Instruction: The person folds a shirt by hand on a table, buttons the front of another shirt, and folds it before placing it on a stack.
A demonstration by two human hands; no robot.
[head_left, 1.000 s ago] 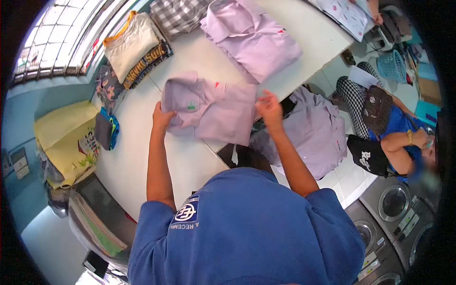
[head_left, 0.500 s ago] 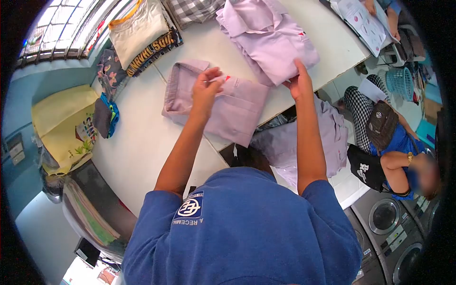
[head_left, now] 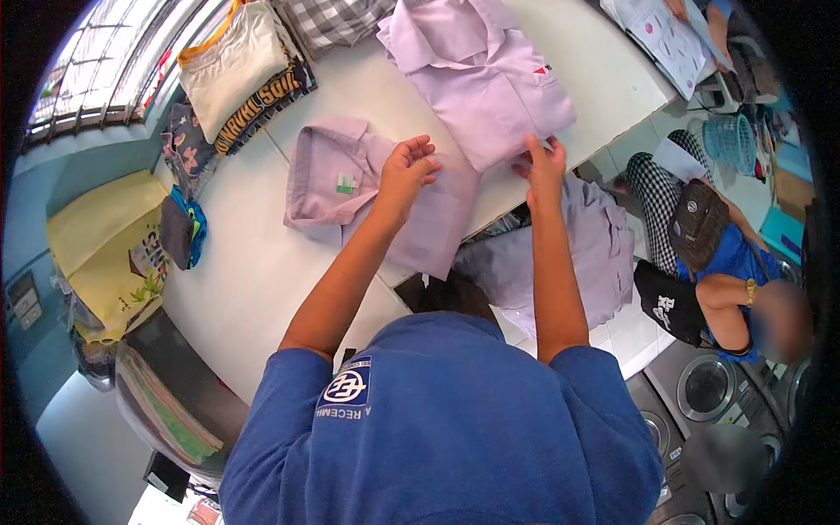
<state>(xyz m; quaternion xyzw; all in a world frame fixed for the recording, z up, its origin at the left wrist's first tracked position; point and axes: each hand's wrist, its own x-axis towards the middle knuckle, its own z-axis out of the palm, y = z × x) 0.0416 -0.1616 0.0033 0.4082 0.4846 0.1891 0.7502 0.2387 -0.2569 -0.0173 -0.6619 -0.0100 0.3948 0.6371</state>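
My left hand [head_left: 406,177] hovers over a folded lavender shirt [head_left: 429,223], its fingers loosely curved and apart, holding nothing. That shirt lies on the white table near me; its collar points left, with a green and white label showing inside. At the bottom edge of a second folded lavender shirt [head_left: 486,96] is my right hand [head_left: 544,171], fingers spread and fingertips right at the fabric. This second shirt lies farther off, collar away from me, a small red mark on its chest.
Folded clothes with a cream shirt [head_left: 232,74] sit at the far left of the table [head_left: 236,227], near a yellow bag [head_left: 105,245]. Below the table's right edge lie more lavender garments [head_left: 569,262]. A seated person [head_left: 735,236] and washing machines [head_left: 707,387] are at right.
My left hand has moved right, off the nearer shirt's collar, and the label now shows. My right hand's fingers have spread at the farther shirt's edge. The whole view has shifted slightly.
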